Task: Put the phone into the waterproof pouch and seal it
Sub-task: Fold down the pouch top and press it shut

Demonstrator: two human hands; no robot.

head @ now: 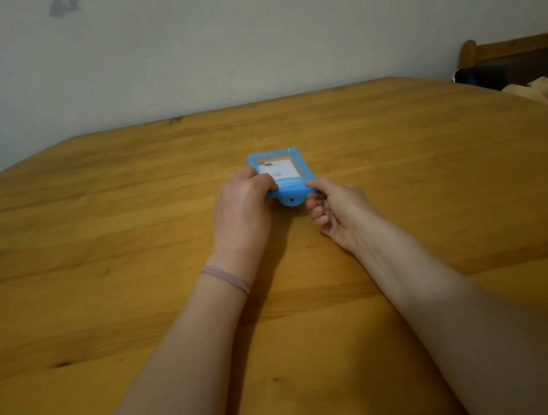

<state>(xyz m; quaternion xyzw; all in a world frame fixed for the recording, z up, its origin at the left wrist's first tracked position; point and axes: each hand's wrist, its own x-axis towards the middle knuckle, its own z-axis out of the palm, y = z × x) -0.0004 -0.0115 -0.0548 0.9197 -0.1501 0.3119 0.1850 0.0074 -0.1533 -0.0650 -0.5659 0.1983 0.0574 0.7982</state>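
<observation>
Wooden table point(135, 255) beneath both hands. Blue waterproof pouch point(290, 195) lying flat just beyond the knuckles, white phone point(278, 169) already inside. Left hand point(242, 207) and right hand point(333, 207) pinching the near closure strip from either side, fingers closed on it. Sealing step, seemingly; next, firm pressing along the strip.

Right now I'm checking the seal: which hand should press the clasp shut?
Probably the right hand: its fingers pinch the pouch clasp end, while the left hand steadies it.

Phone point(278, 169) in pouch point(286, 190) — on table point(132, 222)
</observation>
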